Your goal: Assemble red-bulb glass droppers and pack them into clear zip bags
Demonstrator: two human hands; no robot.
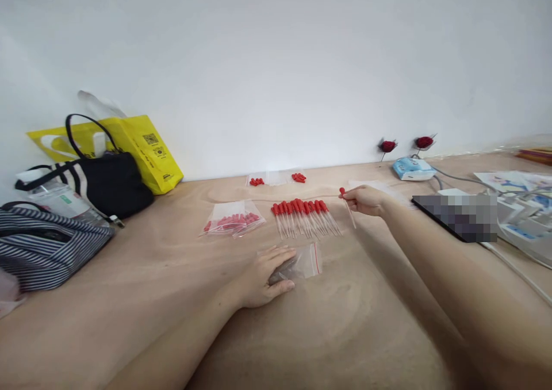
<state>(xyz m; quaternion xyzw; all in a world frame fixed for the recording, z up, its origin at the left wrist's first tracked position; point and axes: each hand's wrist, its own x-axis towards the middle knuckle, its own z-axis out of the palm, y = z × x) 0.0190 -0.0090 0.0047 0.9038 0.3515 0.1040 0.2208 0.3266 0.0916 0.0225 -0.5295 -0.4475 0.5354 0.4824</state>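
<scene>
A dropper with a red rubber bulb and a thin stem is pinched between the fingers of my right hand, stem pointing down. To its left, a row of similar red-bulbed droppers lies side by side, bulbs towards the wall. My left hand rests on a small see-through zip bag with a red seal line, thumb and fingers spread and partly covering it. Beyond that hand, a stack of zip bags holds red bulbs.
Near the wall lie two small groups of red bulbs on plastic. A yellow bag, a black handbag and a striped pouch stand left. Right are a tissue pack, two red roses, a dark tablet-like object and cables.
</scene>
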